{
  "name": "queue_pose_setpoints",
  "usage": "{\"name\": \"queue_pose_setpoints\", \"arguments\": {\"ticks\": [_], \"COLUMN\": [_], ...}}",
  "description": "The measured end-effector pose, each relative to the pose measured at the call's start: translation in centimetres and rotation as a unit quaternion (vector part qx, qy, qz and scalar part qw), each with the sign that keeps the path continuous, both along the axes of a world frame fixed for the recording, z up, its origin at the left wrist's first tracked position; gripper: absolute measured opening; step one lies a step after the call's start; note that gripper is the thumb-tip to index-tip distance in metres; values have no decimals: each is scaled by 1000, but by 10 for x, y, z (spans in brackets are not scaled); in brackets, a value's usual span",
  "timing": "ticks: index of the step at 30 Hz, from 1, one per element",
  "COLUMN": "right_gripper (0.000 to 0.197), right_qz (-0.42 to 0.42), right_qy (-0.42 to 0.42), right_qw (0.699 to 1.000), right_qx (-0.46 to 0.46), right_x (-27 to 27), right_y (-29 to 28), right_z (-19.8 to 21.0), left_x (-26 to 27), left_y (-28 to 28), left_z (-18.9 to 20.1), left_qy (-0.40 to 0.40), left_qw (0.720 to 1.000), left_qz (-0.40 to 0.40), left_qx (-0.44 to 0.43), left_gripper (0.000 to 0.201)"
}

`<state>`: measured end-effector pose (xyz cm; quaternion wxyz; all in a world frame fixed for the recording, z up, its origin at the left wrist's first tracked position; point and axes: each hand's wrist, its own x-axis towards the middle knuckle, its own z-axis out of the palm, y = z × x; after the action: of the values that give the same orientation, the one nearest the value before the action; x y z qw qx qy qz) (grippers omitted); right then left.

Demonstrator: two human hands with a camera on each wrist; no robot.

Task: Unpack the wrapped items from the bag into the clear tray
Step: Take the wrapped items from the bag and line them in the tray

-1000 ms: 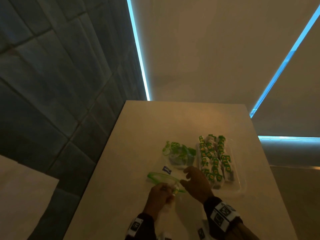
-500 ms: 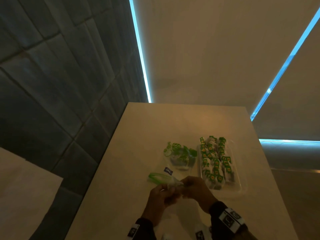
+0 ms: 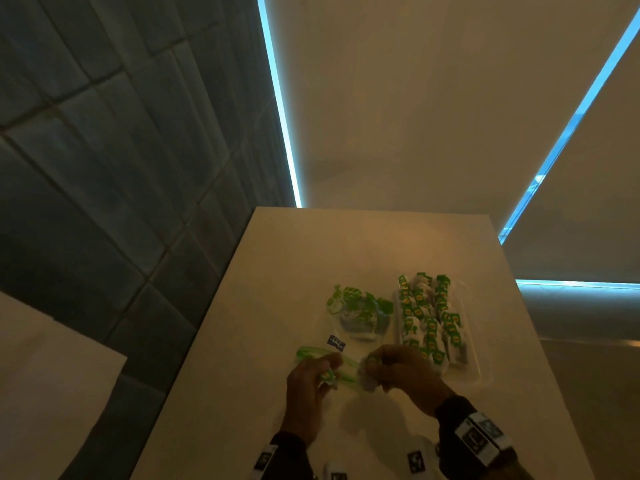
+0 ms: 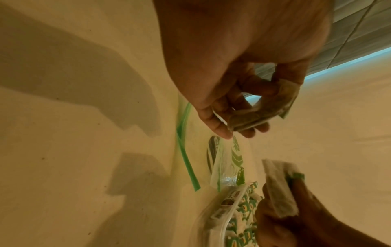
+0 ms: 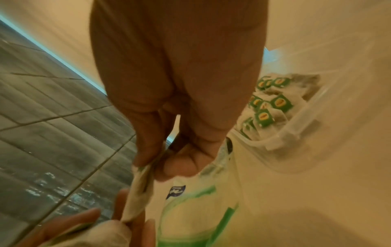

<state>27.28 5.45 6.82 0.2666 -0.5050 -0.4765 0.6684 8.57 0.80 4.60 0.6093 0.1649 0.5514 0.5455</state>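
Note:
A clear zip bag (image 3: 360,315) with green leaf print lies on the table, its green zip mouth (image 3: 310,352) towards me. Just right of it stands the clear tray (image 3: 482,374), holding several wrapped tea bags (image 3: 427,318) with green tags. My left hand (image 3: 328,371) hovers at the bag mouth and grips one wrapped tea bag (image 4: 259,115) in curled fingers. My right hand (image 3: 373,370) is close beside it, near the tray's front corner, pinching another white wrapped tea bag (image 5: 140,192) between thumb and fingers. The bag's remaining contents show only as a dark blur.
The beige table (image 3: 346,244) ends at a dark tiled floor (image 3: 104,202) on the left. Blue light strips (image 3: 280,109) run along the floor beyond. A pale surface (image 3: 41,393) sits at lower left.
The right hand drew back from the bag mouth to meet the left. The hands have since parted slightly, each holding a wrapped tea bag.

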Motion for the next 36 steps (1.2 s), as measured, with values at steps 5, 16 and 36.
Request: {"name": "queue_pose_setpoints", "arguments": {"ticks": [5,16,36], "right_gripper": [6,30,15], "right_qz": [46,24,-57], "right_qy": [35,129,77], "right_qw": [998,990,995], "right_qx": [31,-59,0], "right_x": [-8,-10,-12], "right_y": [0,-1,0], "right_z": [10,5,1], "left_x": [5,15,19], "left_y": [3,-1,3], "left_z": [0,13,28], "left_qy": [12,-130,-182], "left_qw": [1000,987,975], "left_qz": [10,-80,-129], "left_qx": [16,-45,13], "left_gripper": [31,27,32]}}
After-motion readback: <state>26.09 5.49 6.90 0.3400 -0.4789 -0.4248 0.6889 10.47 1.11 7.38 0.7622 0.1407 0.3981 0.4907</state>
